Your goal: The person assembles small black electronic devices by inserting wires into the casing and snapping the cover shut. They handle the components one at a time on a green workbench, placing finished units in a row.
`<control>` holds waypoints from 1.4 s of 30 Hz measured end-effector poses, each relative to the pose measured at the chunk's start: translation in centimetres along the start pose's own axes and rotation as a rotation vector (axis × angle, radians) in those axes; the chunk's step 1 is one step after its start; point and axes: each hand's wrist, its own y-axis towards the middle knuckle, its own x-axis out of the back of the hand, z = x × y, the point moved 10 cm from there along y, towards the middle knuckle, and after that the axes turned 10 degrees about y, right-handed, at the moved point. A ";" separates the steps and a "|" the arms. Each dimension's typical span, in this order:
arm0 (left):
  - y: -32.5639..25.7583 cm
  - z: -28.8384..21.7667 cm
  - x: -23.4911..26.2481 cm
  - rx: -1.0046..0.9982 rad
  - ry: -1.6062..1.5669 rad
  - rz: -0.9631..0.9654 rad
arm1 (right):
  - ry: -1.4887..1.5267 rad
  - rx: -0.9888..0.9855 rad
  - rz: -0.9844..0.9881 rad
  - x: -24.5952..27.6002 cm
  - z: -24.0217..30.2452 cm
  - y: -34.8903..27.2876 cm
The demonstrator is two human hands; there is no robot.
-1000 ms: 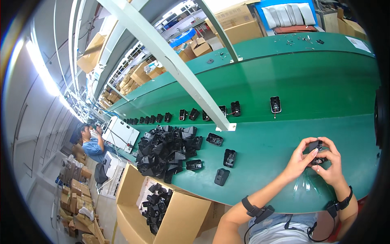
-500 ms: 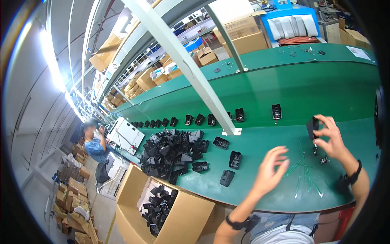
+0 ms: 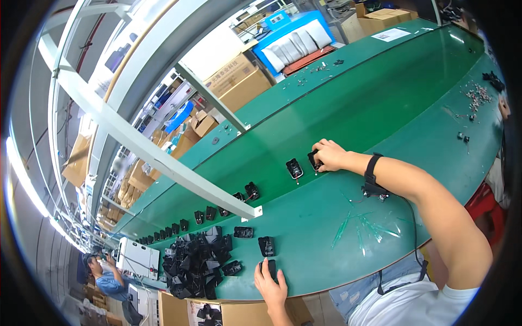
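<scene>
My right hand (image 3: pixel 329 155) reaches over the green conveyor belt, its fingers closed round a small black plastic housing (image 3: pixel 314 161). Just left of it on the belt stands another open black housing (image 3: pixel 294 168) with a small lead at its near end. Close to the table's front edge, my left hand (image 3: pixel 271 287) has its fingers and thumb round a black housing (image 3: pixel 268 267), which it partly hides. Beyond that hand lie more open housings (image 3: pixel 267 246) on the green tabletop, one of them (image 3: pixel 243 232) near the post foot.
A heap of black housings (image 3: pixel 196 258) covers the table's left part, above a cardboard box (image 3: pixel 242 314). A slanted metal post (image 3: pixel 163 160) stands beside the belt. Green tape strips (image 3: pixel 361 231) and small metal parts (image 3: pixel 478 98) lie rightward. A person (image 3: pixel 109 280) is far left.
My right hand has carried the housing from above the table to the belt. My left hand has come down onto a housing near the front edge. The view has swung right.
</scene>
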 end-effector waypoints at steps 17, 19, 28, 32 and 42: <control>5.2 -10.7 -1.2 0.182 -1.507 0.255 | 0.156 0.072 0.210 5.5 4.4 -17.9; 7.1 -14.4 -2.3 0.172 -1.589 0.378 | 0.174 0.033 0.234 4.2 4.1 -17.6; 9.9 -23.2 -10.5 0.208 -1.575 0.683 | 1.100 -0.124 -0.035 4.1 0.6 -17.7; 8.9 -24.0 -12.8 0.166 -1.399 0.729 | 1.291 -0.252 -0.029 4.1 2.0 -19.4; 8.8 -24.2 -12.1 0.200 -1.610 0.751 | 0.967 -0.060 -0.159 7.3 2.9 -20.6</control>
